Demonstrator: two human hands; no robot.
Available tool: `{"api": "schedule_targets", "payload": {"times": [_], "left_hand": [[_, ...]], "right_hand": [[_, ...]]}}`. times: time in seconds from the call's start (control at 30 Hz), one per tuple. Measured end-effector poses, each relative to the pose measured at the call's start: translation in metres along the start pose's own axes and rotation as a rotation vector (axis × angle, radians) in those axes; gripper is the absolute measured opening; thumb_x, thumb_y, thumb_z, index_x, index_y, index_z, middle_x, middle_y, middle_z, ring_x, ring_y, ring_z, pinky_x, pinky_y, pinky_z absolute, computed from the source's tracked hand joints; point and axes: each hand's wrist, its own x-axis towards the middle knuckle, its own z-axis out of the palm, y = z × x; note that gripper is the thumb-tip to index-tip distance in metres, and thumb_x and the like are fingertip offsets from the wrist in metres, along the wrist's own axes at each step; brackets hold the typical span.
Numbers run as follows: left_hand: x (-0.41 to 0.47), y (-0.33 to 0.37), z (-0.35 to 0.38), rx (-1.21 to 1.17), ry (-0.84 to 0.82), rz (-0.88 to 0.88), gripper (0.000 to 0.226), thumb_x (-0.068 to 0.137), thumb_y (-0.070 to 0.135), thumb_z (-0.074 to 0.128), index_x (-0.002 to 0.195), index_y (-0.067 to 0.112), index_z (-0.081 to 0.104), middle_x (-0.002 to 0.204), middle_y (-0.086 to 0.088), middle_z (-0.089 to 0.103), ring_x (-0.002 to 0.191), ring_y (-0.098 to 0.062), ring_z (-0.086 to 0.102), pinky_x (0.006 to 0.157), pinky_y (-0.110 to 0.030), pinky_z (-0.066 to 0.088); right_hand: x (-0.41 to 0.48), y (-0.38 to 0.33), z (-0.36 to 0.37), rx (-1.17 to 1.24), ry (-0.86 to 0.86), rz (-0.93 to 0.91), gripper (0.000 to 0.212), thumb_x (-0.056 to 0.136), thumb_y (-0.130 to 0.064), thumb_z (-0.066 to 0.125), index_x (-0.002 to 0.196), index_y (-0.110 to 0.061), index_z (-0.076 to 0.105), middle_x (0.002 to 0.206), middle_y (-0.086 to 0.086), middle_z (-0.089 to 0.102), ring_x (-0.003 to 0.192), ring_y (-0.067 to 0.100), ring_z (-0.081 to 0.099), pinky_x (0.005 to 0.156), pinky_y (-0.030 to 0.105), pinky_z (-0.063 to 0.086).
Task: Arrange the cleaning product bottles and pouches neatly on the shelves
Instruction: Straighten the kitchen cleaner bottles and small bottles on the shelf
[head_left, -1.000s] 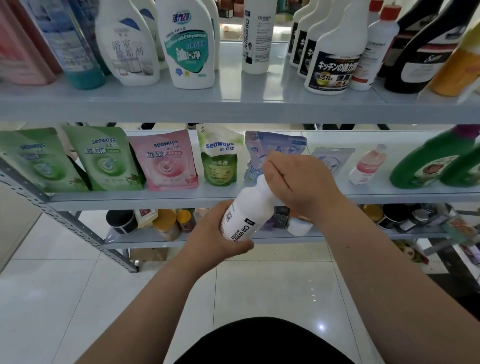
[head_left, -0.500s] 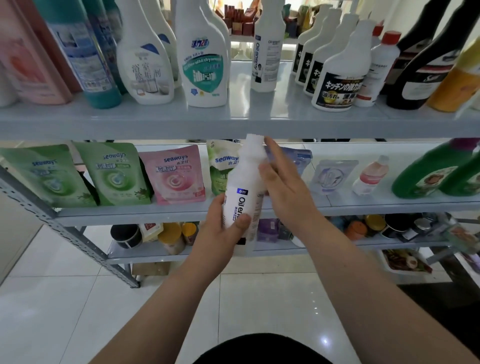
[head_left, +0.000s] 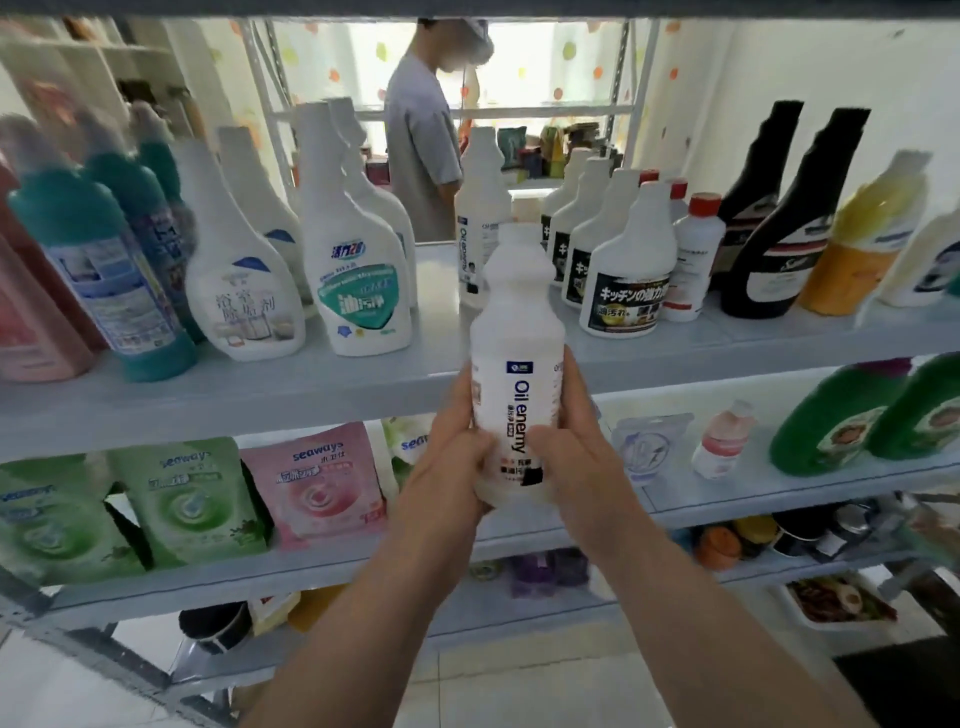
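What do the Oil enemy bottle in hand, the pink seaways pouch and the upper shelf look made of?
Oil enemy bottle: opaque white plastic, matte, with a moulded waist and a printed label.
Pink seaways pouch: flexible plastic film, slightly glossy; it bulges and creases softly.
Upper shelf: probably painted metal, pale grey and smooth with a faint sheen; the blur leaves that open.

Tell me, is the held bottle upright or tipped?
Upright: the Oil enemy bottle neck up, left hand and right hand gripping its base.

The blurred pink bottle (head_left: 31, 332) is cut off leftward.
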Motion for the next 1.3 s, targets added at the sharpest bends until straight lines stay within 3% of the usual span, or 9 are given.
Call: {"api": "schedule_targets", "payload": {"times": [0.17,0.23,0.3,0.37,0.5,0.67,0.87,1.07,1.3], "left_hand": [[0.062,0.052,0.029,0.329,-0.012,0.104,0.054,0.108,0.015,0.037,0.155,0.042,0.029,0.149,0.013,0.046,0.134,-0.01,0.047,0.101,-0.011,0.039],[0.091,0.058,0.025,0.353,0.124,0.189,0.047,0.106,0.036,0.042,0.146,0.057,0.03,0.143,0.03,0.046,0.132,0.001,0.047,0.116,-0.032,0.036],[0.126,0.056,0.018,0.443,0.301,0.185,0.059,0.101,0.037,0.054,0.152,0.048,0.026,0.146,0.024,0.046,0.132,-0.003,0.049,0.115,-0.044,0.038],[0.158,0.059,0.018,0.614,0.402,0.135,0.087,0.092,0.038,0.069,0.159,0.034,0.013,0.157,0.002,0.034,0.14,-0.019,0.041,0.117,-0.044,0.035],[0.203,0.062,0.03,0.576,0.408,0.007,0.113,0.079,0.053,0.071,0.16,0.027,-0.003,0.163,-0.007,0.023,0.146,-0.028,0.033,0.116,-0.042,0.029],[0.226,0.043,0.026,0.884,0.422,0.098,0.082,0.098,0.006,0.05,0.16,0.011,-0.005,0.16,-0.023,0.022,0.14,-0.04,0.037,0.109,-0.043,0.036],[0.198,0.034,0.021,0.777,0.462,0.185,0.089,0.08,0.041,0.076,0.144,0.037,0.014,0.138,0.001,0.049,0.119,-0.02,0.054,0.096,-0.037,0.045],[0.137,0.019,0.006,0.795,0.491,0.242,0.102,0.067,0.044,0.078,0.149,0.029,0.018,0.135,0.002,0.049,0.117,-0.024,0.06,0.092,-0.051,0.056],[0.122,0.016,-0.007,0.849,0.508,0.285,0.084,0.072,0.045,0.077,0.14,0.019,0.036,0.126,-0.002,0.051,0.103,-0.024,0.062,0.081,-0.049,0.057]], "right_hand": [[0.049,-0.006,-0.041,0.036,0.107,-0.11,0.088,0.079,-0.007,0.054,0.156,-0.037,0.023,0.122,0.0,0.07,0.109,0.02,0.069,0.087,0.041,0.057],[0.065,-0.004,-0.052,0.019,0.139,-0.16,0.092,0.08,-0.007,0.059,0.157,-0.037,0.018,0.126,0.0,0.068,0.115,0.021,0.067,0.091,0.045,0.057],[0.079,-0.001,-0.06,0.01,0.147,-0.192,0.092,0.082,-0.007,0.062,0.156,-0.039,0.017,0.134,0.0,0.064,0.122,0.021,0.064,0.094,0.044,0.057],[0.093,0.001,-0.067,-0.031,0.139,-0.221,0.091,0.082,-0.009,0.066,0.151,-0.05,0.022,0.137,-0.002,0.062,0.123,0.017,0.063,0.096,0.045,0.058],[0.112,0.005,-0.074,-0.091,0.112,-0.23,0.094,0.085,-0.008,0.074,0.139,-0.066,0.023,0.137,-0.006,0.06,0.122,0.01,0.063,0.098,0.043,0.058],[0.122,0.014,-0.077,-0.135,0.131,-0.241,0.091,0.082,-0.02,0.074,0.148,-0.054,0.022,0.147,-0.002,0.05,0.128,0.008,0.057,0.099,0.029,0.055],[0.122,0.022,-0.076,-0.207,0.182,-0.261,0.088,0.087,-0.027,0.072,0.153,-0.05,0.017,0.156,-0.005,0.041,0.14,0.011,0.047,0.109,0.04,0.05],[0.119,0.022,-0.073,-0.35,0.198,-0.246,0.087,0.095,-0.022,0.07,0.16,-0.036,0.013,0.157,-0.012,0.04,0.141,0.005,0.044,0.11,0.042,0.048],[0.147,0.014,-0.056,-0.539,0.152,-0.097,0.084,0.095,-0.035,0.067,0.157,-0.04,0.01,0.153,-0.01,0.046,0.137,0.011,0.05,0.111,0.046,0.046]]}}
